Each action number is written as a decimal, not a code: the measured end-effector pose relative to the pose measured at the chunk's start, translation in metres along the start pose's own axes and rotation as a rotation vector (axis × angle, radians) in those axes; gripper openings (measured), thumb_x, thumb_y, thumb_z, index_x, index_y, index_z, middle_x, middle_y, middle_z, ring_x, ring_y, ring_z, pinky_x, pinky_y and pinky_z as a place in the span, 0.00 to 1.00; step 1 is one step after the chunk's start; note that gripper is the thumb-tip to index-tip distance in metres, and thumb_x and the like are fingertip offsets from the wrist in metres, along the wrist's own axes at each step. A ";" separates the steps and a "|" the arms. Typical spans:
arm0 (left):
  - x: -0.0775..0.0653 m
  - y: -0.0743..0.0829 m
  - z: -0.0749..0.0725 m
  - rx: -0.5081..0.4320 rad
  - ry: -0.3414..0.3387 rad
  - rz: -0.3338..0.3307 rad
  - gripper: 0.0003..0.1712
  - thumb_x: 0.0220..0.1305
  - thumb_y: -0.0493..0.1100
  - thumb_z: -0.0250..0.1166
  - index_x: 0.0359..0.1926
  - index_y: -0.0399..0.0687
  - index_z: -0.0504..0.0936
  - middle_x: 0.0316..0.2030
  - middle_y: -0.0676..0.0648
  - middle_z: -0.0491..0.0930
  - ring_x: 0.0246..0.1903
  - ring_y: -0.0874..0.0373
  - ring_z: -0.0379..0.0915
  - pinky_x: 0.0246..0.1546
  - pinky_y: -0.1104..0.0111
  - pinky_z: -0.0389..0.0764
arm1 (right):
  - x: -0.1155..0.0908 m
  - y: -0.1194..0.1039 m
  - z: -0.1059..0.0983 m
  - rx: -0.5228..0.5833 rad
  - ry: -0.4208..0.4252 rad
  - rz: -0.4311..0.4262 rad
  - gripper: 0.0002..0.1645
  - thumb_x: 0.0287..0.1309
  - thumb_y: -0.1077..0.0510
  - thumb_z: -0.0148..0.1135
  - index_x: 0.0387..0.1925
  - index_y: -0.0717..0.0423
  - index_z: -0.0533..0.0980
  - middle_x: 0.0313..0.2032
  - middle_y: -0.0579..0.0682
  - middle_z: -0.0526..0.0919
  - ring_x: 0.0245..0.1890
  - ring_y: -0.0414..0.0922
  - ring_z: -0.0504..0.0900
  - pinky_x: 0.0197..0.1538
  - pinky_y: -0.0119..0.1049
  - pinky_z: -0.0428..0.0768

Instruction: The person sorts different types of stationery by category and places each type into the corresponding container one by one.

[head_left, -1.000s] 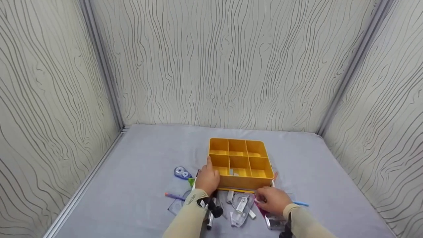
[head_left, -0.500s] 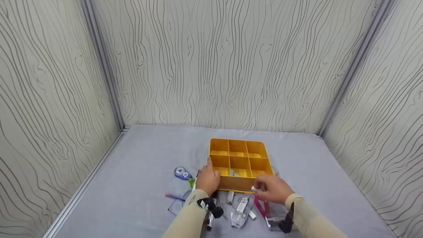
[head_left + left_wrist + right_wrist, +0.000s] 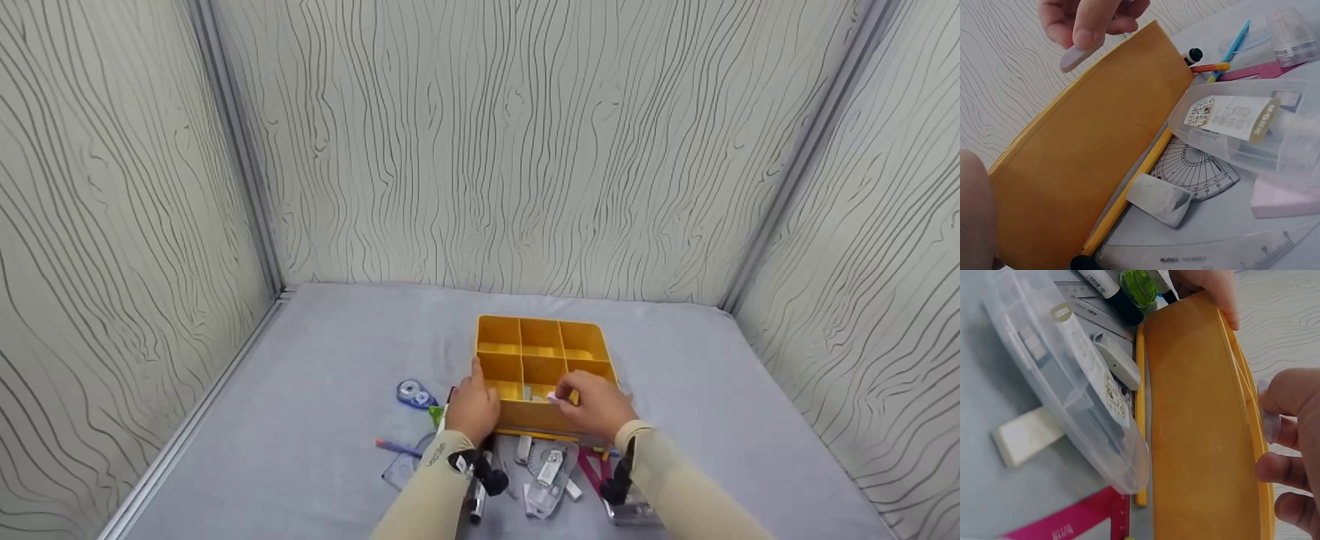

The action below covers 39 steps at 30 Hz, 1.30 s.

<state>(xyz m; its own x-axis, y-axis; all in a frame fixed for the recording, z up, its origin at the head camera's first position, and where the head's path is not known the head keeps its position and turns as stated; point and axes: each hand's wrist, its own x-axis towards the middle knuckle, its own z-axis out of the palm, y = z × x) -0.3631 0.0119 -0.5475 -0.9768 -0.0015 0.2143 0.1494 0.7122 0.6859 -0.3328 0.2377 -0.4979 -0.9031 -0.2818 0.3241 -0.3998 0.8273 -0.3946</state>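
Observation:
Between thumb and fingers, my right hand (image 3: 598,405) pinches a small whitish eraser (image 3: 1074,58) at the front rim of a yellow box (image 3: 534,414) with six-part dividers. The eraser overlaps the front middle compartment in the head view, where a small pale piece (image 3: 527,392) lies. My left hand (image 3: 472,411) rests on the box's front left corner, its index finger straight along the left rim. In front of the box lie a worn white eraser (image 3: 1159,199), a yellow pencil (image 3: 1140,410) and a clear plastic case (image 3: 1292,132) with a label.
A magenta set square (image 3: 1081,517) lies front right, and a clear protractor (image 3: 1193,169) sits beside the plastic case. Left of the box are a blue correction tape (image 3: 414,394) and a purple pen (image 3: 397,447). A black-capped marker (image 3: 478,504) lies by the left wrist.
My right hand has lifted the eraser from the items at the front right and carried it up and left to the box's rim. The left hand stays at the corner.

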 end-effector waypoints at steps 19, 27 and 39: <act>0.003 -0.003 0.004 0.024 -0.011 0.010 0.38 0.70 0.44 0.50 0.78 0.38 0.55 0.54 0.32 0.79 0.52 0.34 0.76 0.58 0.45 0.75 | -0.019 0.006 -0.003 0.035 -0.057 -0.049 0.07 0.59 0.57 0.69 0.31 0.40 0.78 0.27 0.33 0.77 0.29 0.36 0.76 0.38 0.35 0.80; 0.002 -0.004 0.002 0.016 -0.006 0.001 0.38 0.70 0.45 0.51 0.78 0.39 0.55 0.52 0.33 0.80 0.51 0.35 0.77 0.56 0.45 0.76 | -0.050 0.017 -0.002 -0.002 -0.355 -0.183 0.16 0.54 0.56 0.68 0.45 0.46 0.77 0.25 0.29 0.76 0.23 0.31 0.73 0.28 0.31 0.75; -0.002 -0.001 -0.001 0.015 0.010 0.016 0.37 0.69 0.43 0.51 0.77 0.37 0.57 0.51 0.33 0.80 0.49 0.35 0.77 0.55 0.45 0.76 | -0.088 0.005 0.029 -0.245 -0.250 -0.186 0.33 0.42 0.46 0.77 0.51 0.41 0.72 0.18 0.30 0.66 0.16 0.33 0.64 0.20 0.34 0.63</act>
<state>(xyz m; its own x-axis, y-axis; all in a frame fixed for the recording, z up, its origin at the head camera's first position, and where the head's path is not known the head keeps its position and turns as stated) -0.3607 0.0106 -0.5476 -0.9727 0.0024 0.2322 0.1622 0.7223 0.6722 -0.2601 0.2526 -0.5534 -0.8413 -0.5222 0.1397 -0.5380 0.8340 -0.1223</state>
